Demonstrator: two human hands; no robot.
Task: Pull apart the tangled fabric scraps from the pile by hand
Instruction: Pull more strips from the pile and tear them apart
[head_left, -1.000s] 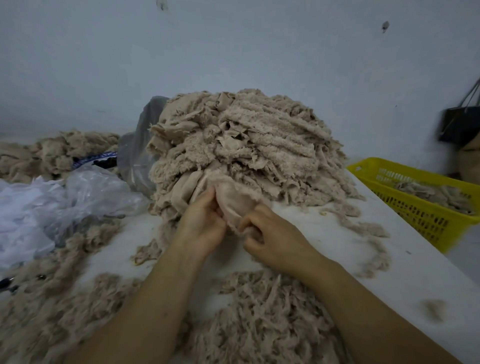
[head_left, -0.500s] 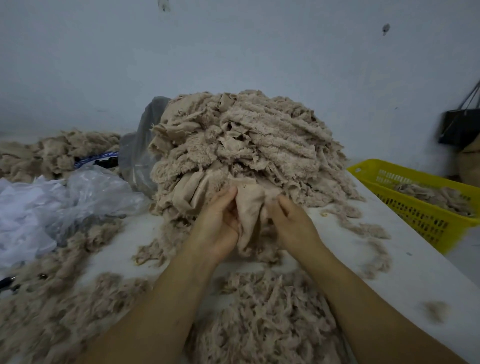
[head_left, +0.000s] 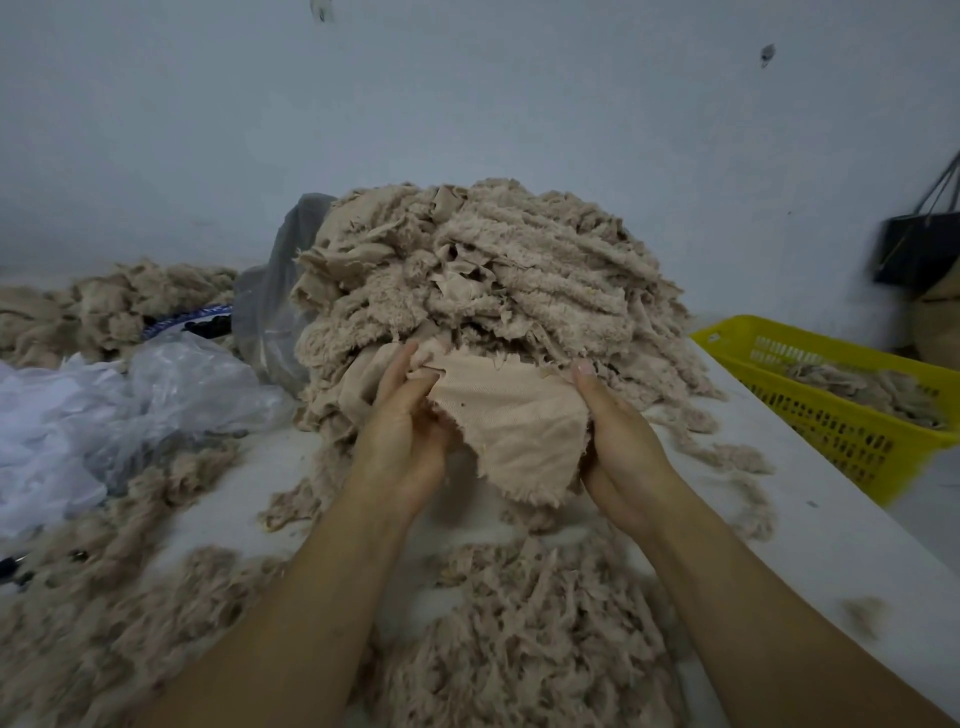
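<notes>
Left hand (head_left: 402, 434) and right hand (head_left: 621, 441) both pinch one beige scrap (head_left: 514, 415) before one pile (head_left: 493, 270).

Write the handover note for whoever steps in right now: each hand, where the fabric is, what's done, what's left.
Left hand: grips the left edge of a flat beige scrap.
Right hand: grips its right edge; the scrap is spread between them at the foot of the big pile.
Done: loose shreds lie on the table; some are in the yellow basket.
Left: free this scrap, then work through the pile, which looks mostly intact.
</notes>
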